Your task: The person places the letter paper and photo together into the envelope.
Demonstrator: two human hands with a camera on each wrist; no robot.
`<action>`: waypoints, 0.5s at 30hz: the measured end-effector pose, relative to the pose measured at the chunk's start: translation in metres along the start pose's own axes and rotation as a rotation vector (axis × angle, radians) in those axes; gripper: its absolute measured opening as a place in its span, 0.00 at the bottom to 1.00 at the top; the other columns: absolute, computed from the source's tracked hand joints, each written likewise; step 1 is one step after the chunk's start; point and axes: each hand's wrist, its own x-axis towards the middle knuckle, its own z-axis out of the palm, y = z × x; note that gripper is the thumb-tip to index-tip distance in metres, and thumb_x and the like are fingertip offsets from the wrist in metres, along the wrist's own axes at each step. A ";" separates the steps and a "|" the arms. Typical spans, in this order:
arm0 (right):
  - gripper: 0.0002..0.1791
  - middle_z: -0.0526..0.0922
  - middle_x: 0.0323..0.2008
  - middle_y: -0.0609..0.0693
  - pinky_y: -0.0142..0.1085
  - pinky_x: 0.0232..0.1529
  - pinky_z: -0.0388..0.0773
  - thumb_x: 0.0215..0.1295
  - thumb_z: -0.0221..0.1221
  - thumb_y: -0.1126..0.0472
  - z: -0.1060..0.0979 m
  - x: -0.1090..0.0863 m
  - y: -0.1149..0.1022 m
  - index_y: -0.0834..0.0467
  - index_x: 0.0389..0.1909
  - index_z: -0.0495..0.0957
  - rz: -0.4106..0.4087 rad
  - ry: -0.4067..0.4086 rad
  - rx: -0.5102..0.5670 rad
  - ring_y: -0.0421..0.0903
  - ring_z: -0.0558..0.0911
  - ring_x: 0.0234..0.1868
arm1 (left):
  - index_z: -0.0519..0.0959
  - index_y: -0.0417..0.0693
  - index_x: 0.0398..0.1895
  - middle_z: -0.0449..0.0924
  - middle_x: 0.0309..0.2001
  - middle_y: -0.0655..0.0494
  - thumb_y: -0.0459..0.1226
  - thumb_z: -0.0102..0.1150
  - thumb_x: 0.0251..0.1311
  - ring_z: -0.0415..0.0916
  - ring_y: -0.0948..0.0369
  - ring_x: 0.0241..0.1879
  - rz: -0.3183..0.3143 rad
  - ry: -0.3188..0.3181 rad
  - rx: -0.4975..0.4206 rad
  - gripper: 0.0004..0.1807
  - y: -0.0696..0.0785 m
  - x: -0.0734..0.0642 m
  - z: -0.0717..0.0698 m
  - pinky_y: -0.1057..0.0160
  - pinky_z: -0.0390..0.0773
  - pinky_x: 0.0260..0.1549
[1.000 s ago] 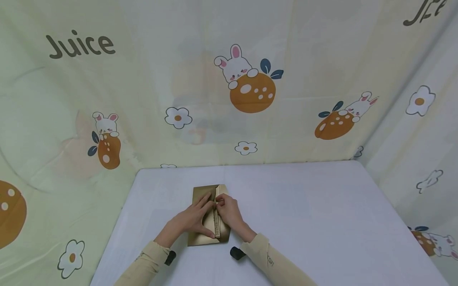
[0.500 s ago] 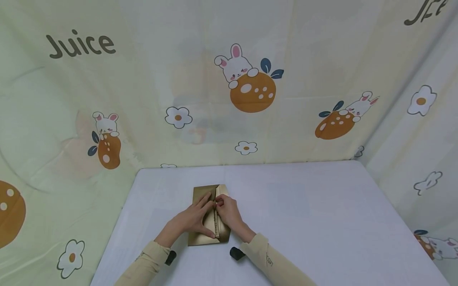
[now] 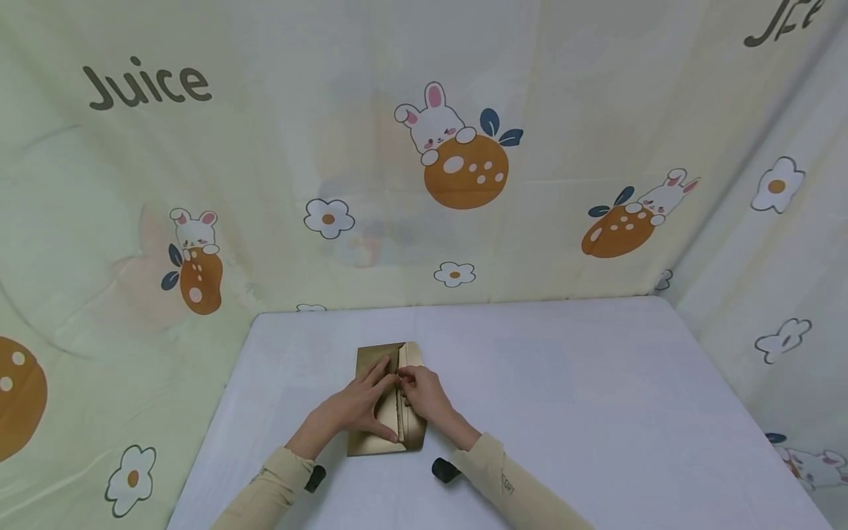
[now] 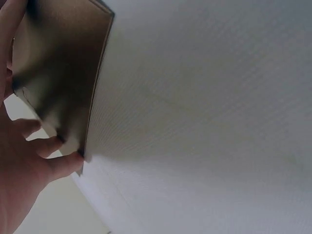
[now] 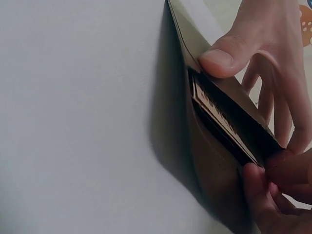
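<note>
A gold-brown envelope (image 3: 371,442) lies on the white table, its opening running lengthwise near the right side. In that opening sits a folded card (image 5: 226,122) with small printing along its edge, best seen in the right wrist view. My left hand (image 3: 358,405) rests on the envelope with fingers spread, its thumb pressing beside the opening. At the opening's middle, my right hand (image 3: 424,394) has its fingers curled and pinches the card at its edge. The exact contact is partly hidden by the fingers. In the left wrist view, left fingertips (image 4: 68,163) touch the envelope's far edge.
White cloth covers the table (image 3: 563,397) on both sides of the envelope. Behind it hangs a pale curtain (image 3: 543,243) printed with rabbits, oranges and flowers. A black wrist camera (image 3: 445,470) is by the right sleeve, another (image 3: 315,478) by the left.
The right wrist and forearm have shifted slightly to the right, and the right fingers have turned a little at the opening. The left hand and the envelope stay in place.
</note>
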 end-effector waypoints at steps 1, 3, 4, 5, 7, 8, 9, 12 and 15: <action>0.15 0.84 0.32 0.57 0.26 0.23 0.75 0.68 0.53 0.74 -0.001 -0.001 0.000 0.72 0.53 0.79 -0.001 -0.007 0.009 0.37 0.78 0.22 | 0.62 0.58 0.72 0.40 0.81 0.38 0.70 0.72 0.40 0.47 0.34 0.77 0.000 0.005 -0.006 0.57 0.000 0.000 0.000 0.35 0.67 0.65; 0.15 0.83 0.32 0.56 0.26 0.23 0.75 0.68 0.53 0.73 -0.003 -0.003 0.001 0.71 0.53 0.79 -0.005 -0.004 0.002 0.36 0.76 0.22 | 0.62 0.59 0.73 0.41 0.81 0.39 0.69 0.72 0.39 0.50 0.34 0.76 -0.002 0.014 -0.015 0.57 0.001 -0.001 0.002 0.35 0.68 0.64; 0.15 0.83 0.33 0.55 0.26 0.23 0.74 0.69 0.53 0.72 -0.004 -0.005 0.001 0.71 0.53 0.79 -0.002 0.001 -0.002 0.35 0.76 0.22 | 0.62 0.60 0.74 0.42 0.80 0.40 0.70 0.72 0.39 0.51 0.34 0.76 -0.004 0.017 -0.015 0.57 0.001 -0.002 0.002 0.35 0.68 0.64; 0.15 0.83 0.33 0.55 0.27 0.23 0.74 0.70 0.53 0.71 -0.005 -0.006 0.002 0.71 0.53 0.79 0.005 0.008 0.001 0.35 0.75 0.22 | 0.62 0.60 0.74 0.43 0.80 0.41 0.70 0.72 0.39 0.52 0.35 0.75 -0.003 0.023 -0.011 0.58 0.001 -0.002 0.003 0.36 0.68 0.65; 0.15 0.83 0.35 0.56 0.27 0.23 0.75 0.71 0.53 0.69 -0.009 -0.010 0.005 0.71 0.55 0.78 0.032 0.017 0.048 0.35 0.76 0.23 | 0.62 0.61 0.75 0.45 0.80 0.41 0.71 0.71 0.39 0.52 0.36 0.75 0.001 0.027 0.005 0.58 0.001 -0.003 0.005 0.37 0.67 0.65; 0.15 0.83 0.36 0.57 0.27 0.23 0.76 0.72 0.53 0.69 -0.011 -0.012 0.006 0.71 0.55 0.78 0.042 0.025 0.069 0.36 0.77 0.23 | 0.61 0.61 0.76 0.45 0.79 0.42 0.72 0.70 0.39 0.52 0.37 0.76 0.002 0.027 0.016 0.59 0.001 -0.003 0.006 0.37 0.67 0.66; 0.15 0.83 0.36 0.58 0.28 0.23 0.76 0.73 0.54 0.68 -0.014 -0.014 0.008 0.71 0.55 0.77 0.052 0.031 0.101 0.37 0.78 0.23 | 0.60 0.62 0.76 0.46 0.79 0.41 0.72 0.69 0.39 0.52 0.37 0.76 0.004 0.028 0.023 0.59 0.001 -0.003 0.007 0.37 0.66 0.66; 0.15 0.83 0.35 0.63 0.29 0.22 0.78 0.73 0.54 0.68 -0.023 -0.020 0.013 0.71 0.56 0.76 0.072 0.054 0.181 0.41 0.80 0.22 | 0.58 0.59 0.78 0.49 0.78 0.41 0.72 0.69 0.39 0.51 0.37 0.76 0.007 0.032 0.027 0.62 0.001 -0.003 0.007 0.35 0.63 0.68; 0.15 0.83 0.35 0.62 0.30 0.23 0.79 0.73 0.55 0.66 -0.034 -0.027 0.018 0.70 0.56 0.77 0.076 0.088 0.171 0.43 0.80 0.23 | 0.58 0.55 0.77 0.53 0.77 0.41 0.72 0.70 0.38 0.51 0.38 0.77 0.002 0.046 0.023 0.64 0.002 -0.004 0.007 0.34 0.62 0.68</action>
